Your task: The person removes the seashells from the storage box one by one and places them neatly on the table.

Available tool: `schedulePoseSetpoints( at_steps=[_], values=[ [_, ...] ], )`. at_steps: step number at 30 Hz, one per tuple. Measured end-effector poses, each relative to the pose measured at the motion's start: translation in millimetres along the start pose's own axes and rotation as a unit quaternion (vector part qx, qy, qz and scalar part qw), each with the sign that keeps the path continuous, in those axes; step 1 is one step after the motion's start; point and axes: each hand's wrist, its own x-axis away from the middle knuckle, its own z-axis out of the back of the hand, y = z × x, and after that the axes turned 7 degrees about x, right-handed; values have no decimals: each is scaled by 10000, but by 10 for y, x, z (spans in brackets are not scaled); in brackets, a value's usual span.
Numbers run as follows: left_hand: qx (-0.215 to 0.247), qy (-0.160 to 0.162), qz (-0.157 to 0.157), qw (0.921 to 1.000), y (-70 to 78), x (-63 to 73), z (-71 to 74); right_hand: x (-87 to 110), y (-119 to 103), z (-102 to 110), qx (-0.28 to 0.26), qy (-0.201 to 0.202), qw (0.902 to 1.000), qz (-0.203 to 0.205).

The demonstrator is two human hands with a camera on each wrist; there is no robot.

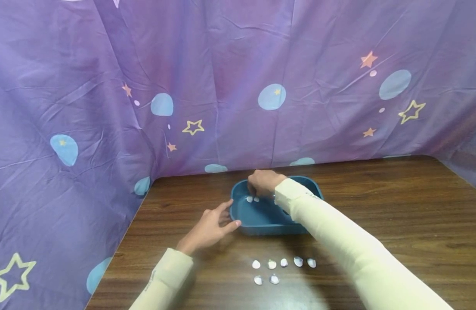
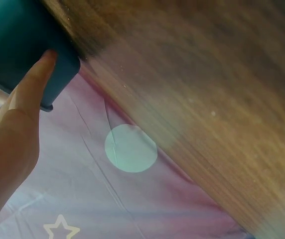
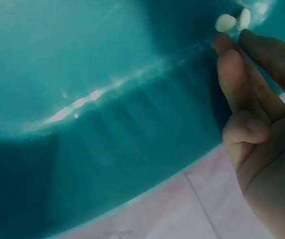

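A blue-green plastic basin point(image 1: 257, 230) stands toward the back of the wooden table. My right hand point(image 1: 264, 181) reaches over its far rim, fingers bent down inside. Its thumb and fingertips come together at a small white pebble point(image 3: 243, 19), tilted on edge. Beside it a second white pebble point(image 3: 225, 23) lies on the basin floor, just off the fingertips. My left hand point(image 1: 208, 228) rests at the basin's left end, thumb and fingers spread. In the left wrist view a straight finger point(image 2: 33, 82) lies along the basin's outer wall.
In front of the basin, several shiny white pieces point(image 1: 283, 262) lie on the wooden table point(image 1: 385, 198) in two rows, the nearer row shorter. A purple curtain point(image 1: 230, 86) with stars and planets hangs along the table's back and left edges.
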Motion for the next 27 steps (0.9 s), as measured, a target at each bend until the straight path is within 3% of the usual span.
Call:
schedulePoseSetpoints(
  at_steps=[11, 16, 27],
  values=[
    [-12, 32, -45, 10000, 14, -12, 7, -5, -34, -112, 206, 207, 9995, -73],
    [-43, -25, 75, 10000, -2, -12, 3, -12, -53, -148, 332, 87, 9994, -54],
    [-14, 42, -38, 10000, -16, -3, -2, -21, -28, -178, 370, 120, 9992, 52]
  ],
)
